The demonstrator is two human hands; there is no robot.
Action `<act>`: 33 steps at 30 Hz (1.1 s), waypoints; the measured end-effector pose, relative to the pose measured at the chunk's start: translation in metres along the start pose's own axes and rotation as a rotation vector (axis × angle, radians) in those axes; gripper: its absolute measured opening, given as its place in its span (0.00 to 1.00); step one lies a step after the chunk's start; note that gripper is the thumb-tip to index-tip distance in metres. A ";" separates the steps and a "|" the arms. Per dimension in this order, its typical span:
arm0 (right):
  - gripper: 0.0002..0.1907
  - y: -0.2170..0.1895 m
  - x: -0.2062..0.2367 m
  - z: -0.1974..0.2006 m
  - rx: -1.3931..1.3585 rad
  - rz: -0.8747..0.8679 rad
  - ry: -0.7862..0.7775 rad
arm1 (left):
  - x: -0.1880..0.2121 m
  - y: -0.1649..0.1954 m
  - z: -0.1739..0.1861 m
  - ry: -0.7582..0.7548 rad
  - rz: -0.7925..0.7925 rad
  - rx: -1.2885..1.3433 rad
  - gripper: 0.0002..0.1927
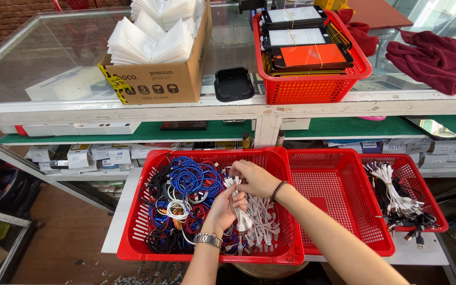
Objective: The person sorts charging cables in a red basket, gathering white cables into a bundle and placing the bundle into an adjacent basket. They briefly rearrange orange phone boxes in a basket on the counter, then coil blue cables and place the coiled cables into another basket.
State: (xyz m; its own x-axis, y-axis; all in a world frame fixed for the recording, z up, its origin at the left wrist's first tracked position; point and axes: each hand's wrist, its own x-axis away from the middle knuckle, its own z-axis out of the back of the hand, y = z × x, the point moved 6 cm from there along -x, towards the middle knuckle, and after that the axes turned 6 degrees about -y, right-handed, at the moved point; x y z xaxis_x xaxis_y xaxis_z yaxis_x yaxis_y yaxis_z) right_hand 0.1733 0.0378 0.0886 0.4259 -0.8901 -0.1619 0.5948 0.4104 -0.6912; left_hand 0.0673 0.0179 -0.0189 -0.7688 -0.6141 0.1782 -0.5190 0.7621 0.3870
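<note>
A glass-topped desk [54, 58] fills the background, carrying a cardboard box [157, 79] stuffed with white sleeves, a small black tray [233, 84] and a red basket of phone screens [312, 87]. Below it, three red baskets are lined up on a lower shelf. The left basket [133, 232] is filled with coiled cables in blue, black, red and white; the middle basket [339, 200] is nearly bare; the right basket [423, 184] holds white and black short cables.

A bundle of white cables [244, 216] is held upright over the left basket by the left hand [222, 208], whose fingers are wrapped closed around its stems. The right hand [257, 177], a bead bracelet at its wrist, is pinched narrow on the plug ends at the top of the bundle.

The step in hand appears to be evening up the plugs. It is judged best done with the lower grip kept firm while single ends are drawn level, so that no strand is snagged in the loose coils beside it.
</note>
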 end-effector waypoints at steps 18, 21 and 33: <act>0.14 0.099 0.060 -0.133 0.511 -0.723 -0.689 | 0.006 0.040 0.057 0.256 -0.218 0.038 0.15; 0.14 0.084 0.051 -0.095 0.384 -0.758 -0.569 | 0.006 0.042 0.060 0.255 -0.203 0.032 0.15; 0.05 0.030 0.033 0.026 -1.254 -0.057 0.519 | -0.009 0.020 0.015 0.096 -0.160 -0.061 0.15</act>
State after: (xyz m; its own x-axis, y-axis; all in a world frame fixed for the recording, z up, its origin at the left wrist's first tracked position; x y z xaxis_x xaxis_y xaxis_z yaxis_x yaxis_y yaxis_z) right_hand 0.2232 0.0257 0.0810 -0.0474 -0.9853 -0.1640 -0.5306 0.1640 -0.8316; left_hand 0.0581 0.0419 -0.0261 -0.6375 -0.7456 0.1942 -0.6059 0.6409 0.4714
